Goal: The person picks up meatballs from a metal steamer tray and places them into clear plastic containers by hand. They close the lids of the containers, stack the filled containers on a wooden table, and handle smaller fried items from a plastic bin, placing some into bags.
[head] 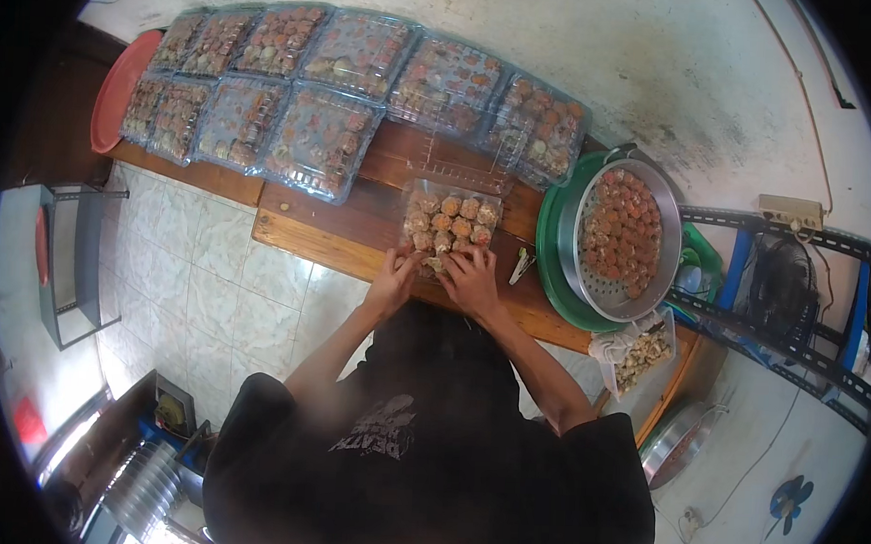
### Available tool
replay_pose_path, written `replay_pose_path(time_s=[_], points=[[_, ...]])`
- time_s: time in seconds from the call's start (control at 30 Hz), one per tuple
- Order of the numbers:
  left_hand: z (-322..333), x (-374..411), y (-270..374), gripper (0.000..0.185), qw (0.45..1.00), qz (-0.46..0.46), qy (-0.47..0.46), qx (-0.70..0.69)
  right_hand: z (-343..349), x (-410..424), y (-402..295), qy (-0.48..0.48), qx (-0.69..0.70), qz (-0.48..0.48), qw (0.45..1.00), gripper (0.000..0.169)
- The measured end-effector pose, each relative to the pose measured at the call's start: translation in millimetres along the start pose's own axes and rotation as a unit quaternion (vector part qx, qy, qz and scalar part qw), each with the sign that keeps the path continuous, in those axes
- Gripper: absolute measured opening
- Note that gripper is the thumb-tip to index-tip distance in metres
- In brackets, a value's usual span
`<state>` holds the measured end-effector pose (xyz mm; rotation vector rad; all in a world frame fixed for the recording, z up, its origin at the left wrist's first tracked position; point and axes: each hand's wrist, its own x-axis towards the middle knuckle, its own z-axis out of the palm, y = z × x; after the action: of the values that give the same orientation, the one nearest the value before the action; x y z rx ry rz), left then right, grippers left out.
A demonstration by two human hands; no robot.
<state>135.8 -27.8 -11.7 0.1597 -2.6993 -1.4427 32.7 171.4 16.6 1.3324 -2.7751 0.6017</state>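
In front of me on the wooden table (329, 218), a clear plastic clamshell box (496, 211) stands with its lid (457, 161) folded back. Rows of breaded-looking food balls (452, 215), brown and orange with a few reddish ones, fill its base. My left hand (394, 281) is at the near left corner, fingers bent inward. From the near right, my right hand (471, 279) reaches in, its fingertips beside a paler ball (433, 263). Both hands partly hide the box's near row, and whether either one grips a ball is unclear.
Closed clear boxes of similar balls (321, 142) line the table's back and left. On the right, a perforated steamer pan (573, 237) of balls rests over a green basin (548, 276). A stapler-like tool (522, 266) lies nearby. A plastic tub (667, 327) holds pale pieces.
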Motion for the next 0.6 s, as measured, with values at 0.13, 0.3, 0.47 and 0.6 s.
replay_pose_path(time_s=[0.13, 0.3, 0.47, 0.6], points=[[-5, -1, -6, 0.045, 0.999, 0.008, 0.025, -0.032, -1, 3, -2, -0.018, 0.051, 0.046, 0.997, 0.033], [-6, 3, -16, 0.043, 0.999, 0.046, 0.018, 0.022, 2, 3, 4, -0.028, 0.018, 0.009, 0.999, 0.036], [-14, 12, -12, 0.045, 0.991, 0.094, 0.024, 0.094, -4, -1, -11, -0.050, -0.037, 0.065, 0.996, 0.043], [-15, 14, -14, 0.044, 0.989, 0.105, 0.017, 0.103, 0, 2, -6, -0.071, -0.045, 0.068, 0.994, 0.048]])
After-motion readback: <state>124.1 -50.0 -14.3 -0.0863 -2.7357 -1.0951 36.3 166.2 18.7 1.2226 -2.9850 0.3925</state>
